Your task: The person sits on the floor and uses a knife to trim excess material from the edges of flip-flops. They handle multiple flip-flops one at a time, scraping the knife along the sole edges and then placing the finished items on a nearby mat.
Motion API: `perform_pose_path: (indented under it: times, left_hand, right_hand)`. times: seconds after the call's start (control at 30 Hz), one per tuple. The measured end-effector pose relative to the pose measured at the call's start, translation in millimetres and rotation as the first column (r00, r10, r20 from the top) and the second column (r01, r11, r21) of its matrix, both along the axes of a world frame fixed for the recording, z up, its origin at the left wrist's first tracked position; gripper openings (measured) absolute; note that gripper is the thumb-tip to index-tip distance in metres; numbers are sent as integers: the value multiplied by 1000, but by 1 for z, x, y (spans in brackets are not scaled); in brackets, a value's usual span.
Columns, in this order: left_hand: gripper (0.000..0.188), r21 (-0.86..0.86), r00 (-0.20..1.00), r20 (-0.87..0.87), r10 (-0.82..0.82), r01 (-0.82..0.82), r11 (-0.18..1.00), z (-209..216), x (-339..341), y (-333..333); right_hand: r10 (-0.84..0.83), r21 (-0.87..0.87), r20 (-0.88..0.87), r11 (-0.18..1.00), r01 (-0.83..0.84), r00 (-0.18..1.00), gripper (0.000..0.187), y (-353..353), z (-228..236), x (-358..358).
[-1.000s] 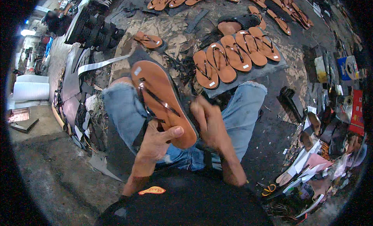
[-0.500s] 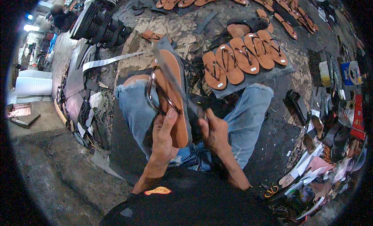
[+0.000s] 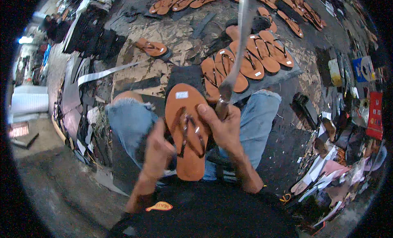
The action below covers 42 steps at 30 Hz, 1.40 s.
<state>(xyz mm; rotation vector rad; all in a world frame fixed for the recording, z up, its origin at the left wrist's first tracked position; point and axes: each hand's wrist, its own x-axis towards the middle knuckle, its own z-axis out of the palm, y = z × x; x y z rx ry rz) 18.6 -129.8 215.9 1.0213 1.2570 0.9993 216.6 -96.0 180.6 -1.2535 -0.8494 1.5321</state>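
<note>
A tan flip-flop (image 3: 190,164) with a brown strap and a white label near its toe end lies in front of my body, toe pointing away from me and its dark sole rim showing at the edge. My right hand (image 3: 225,127) grips it by the right edge, thumb on the footbed. That same hand also keeps hold of a long-bladed knife (image 3: 234,74), blade pointing up and away. My left hand (image 3: 156,148) is beside the flip-flop's left edge, blurred, its fingers partly hidden, so I cannot make out its grip.
Several matching flip-flops (image 3: 250,60) stand in a row on a dark sheet beyond my right knee. One more flip-flop (image 3: 151,47) lies ahead to the left. A pale strip (image 3: 106,71) stretches across the left. Scraps and clutter (image 3: 327,172) are heaped at the right.
The flip-flop has turned from tilted, strap side leftward, to facing up at me. My right hand has come onto its edge, and the knife has swung upright. My left hand has shifted down its side.
</note>
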Motion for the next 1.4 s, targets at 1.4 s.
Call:
perform_pose_path:
  times: [1.4]
  left_hand:
    - [39, -507, 960, 279, -17, 163, 846, 55, -25, 20]
  right_hand:
    - [490, 107, 634, 711, -695, 598, 38, 24, 46, 35]
